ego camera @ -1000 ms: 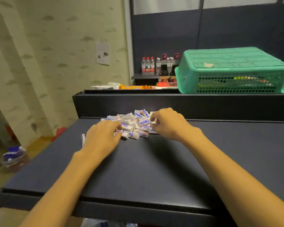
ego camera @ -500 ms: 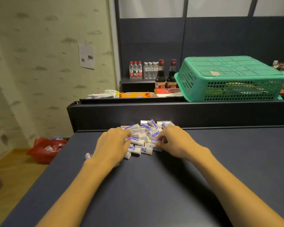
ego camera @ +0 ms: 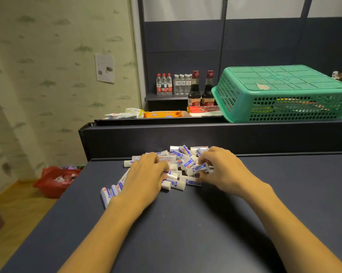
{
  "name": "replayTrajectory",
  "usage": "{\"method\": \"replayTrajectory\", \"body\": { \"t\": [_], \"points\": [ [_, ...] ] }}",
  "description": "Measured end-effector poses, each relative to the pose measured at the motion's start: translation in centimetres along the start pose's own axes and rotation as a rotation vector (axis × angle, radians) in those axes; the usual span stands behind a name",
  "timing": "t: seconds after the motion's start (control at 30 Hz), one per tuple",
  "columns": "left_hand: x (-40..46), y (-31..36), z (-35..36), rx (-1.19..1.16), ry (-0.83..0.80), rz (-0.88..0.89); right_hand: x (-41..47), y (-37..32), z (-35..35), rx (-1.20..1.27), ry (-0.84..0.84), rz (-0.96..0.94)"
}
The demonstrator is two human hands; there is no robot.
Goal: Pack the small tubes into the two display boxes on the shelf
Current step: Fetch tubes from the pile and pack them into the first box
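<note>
A heap of small white tubes with blue labels (ego camera: 179, 161) lies on the dark blue shelf surface (ego camera: 186, 223), close to its raised back edge. My left hand (ego camera: 144, 178) lies palm down over the heap's left side and holds a row of several tubes (ego camera: 110, 192) that stick out beneath its left edge. My right hand (ego camera: 223, 170) is at the heap's right side and pinches one tube (ego camera: 198, 168) between thumb and fingertips. No display box is in view.
An upturned green plastic basket (ego camera: 280, 93) stands on the higher ledge behind. Left of it are two dark sauce bottles (ego camera: 200, 89), water bottles (ego camera: 173, 84) and snack packets (ego camera: 162, 114). A red basket (ego camera: 55, 180) sits on the floor at the left.
The view has closed in on the heap. My right hand has lifted one tube out of the pile. My left hand has drawn several tubes together under its left edge.
</note>
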State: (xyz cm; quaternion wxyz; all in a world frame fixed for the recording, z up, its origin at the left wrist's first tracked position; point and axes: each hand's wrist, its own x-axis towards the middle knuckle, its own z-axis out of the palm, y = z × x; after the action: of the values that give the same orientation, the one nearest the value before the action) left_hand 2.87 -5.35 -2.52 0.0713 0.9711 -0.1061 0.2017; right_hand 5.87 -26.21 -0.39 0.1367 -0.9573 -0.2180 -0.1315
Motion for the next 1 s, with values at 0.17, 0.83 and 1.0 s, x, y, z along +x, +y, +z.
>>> {"method": "replayTrajectory", "body": {
  "t": [0.17,0.83,1.0],
  "points": [
    [-0.3,0.0,0.1,-0.011,0.005,0.035,-0.7,0.8,0.0,0.138,0.036,0.025],
    [-0.7,0.5,0.0,-0.167,0.100,0.058,-1.0,0.7,0.5,0.241,0.147,0.033],
    [-1.1,2.6,-0.6,-0.340,0.141,0.083,-3.4,1.9,-1.1,0.189,0.171,0.077]
  ]
}}
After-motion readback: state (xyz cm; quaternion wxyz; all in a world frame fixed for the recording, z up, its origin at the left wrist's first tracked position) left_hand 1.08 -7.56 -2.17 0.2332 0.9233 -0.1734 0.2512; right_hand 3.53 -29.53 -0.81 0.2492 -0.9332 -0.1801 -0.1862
